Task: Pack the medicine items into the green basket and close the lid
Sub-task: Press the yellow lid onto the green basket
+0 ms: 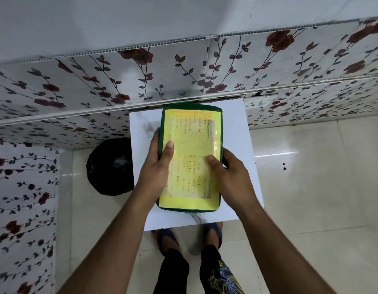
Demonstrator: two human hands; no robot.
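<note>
The green basket [221,128] stands on a small white table [239,128], its lid lying flat on top. A yellow paper [190,136] with orange writing covers most of that lid. My left hand [157,166] grips the basket's left side, thumb pressed on the yellow paper. My right hand [230,172] holds the right side, thumb also on the lid. No medicine items are visible; the basket's inside is hidden under the lid.
A black-lined bin [110,166] stands on the floor just left of the table. Floral-patterned wall panels [99,81] rise behind and to the left. My feet in sandals [169,238] stand at the table's near edge on a pale tiled floor.
</note>
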